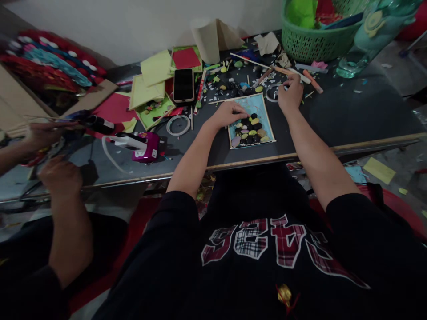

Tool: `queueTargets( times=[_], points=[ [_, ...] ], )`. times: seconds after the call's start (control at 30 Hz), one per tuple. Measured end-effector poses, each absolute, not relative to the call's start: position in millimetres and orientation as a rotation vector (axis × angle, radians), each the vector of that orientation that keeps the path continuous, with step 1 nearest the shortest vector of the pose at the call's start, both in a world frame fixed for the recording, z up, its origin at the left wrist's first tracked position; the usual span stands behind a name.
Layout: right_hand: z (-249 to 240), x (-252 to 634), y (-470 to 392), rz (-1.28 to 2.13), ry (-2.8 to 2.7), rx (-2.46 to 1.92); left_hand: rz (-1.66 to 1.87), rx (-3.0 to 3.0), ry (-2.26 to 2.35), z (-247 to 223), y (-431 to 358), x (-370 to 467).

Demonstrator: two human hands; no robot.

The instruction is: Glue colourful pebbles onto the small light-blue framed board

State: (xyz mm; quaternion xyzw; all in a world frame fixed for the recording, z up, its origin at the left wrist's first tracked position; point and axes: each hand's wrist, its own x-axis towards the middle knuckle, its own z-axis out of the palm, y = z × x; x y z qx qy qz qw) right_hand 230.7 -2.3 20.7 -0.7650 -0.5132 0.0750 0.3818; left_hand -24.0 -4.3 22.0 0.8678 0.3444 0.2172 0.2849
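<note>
A small framed picture (259, 105) with a light blue backing and thin wooden edges lies on the dark table before me. Painted pebbles (252, 126), black, yellow and pale, cover its lower part. My left hand (230, 113) rests over the frame's left side, fingers stretched out flat, the tips by the upper pebbles. Beyond the frame's right edge, my right hand (291, 94) has its fingers curled together beside a clear tape roll (272, 92). Its fingertips reach a brown stick-like piece (282, 70); whatever lies between them is hidden.
Scraps and loose pebbles (233, 86) litter the table behind the frame. Left stand a phone (183, 85), another tape roll (178, 125) and a purple device (147, 147). A green basket (310, 42) and bottle (363, 49) stand back right. A co-worker's hands (62, 173) work at far left.
</note>
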Motion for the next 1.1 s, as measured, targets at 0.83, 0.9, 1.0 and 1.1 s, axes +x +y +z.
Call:
queueTargets(
  times=[0.83,0.9,1.0,1.1],
  points=[
    [8.6,238.8,3.9,0.150,-1.276,-1.816,0.679,2.350,0.972,17.9,-0.2,-29.5],
    [7.1,240.6,5.3,0.165,-1.268,-1.784,0.721,2.339,0.991,18.4,1.7,-32.8],
    [4.0,242.3,8.6,0.210,-1.272,-1.713,0.670,2.345,0.934,19.7,3.9,-36.9],
    [3.2,241.3,9.4,0.215,-1.272,-1.639,0.573,2.337,0.888,20.9,4.0,-37.0]
  ],
)
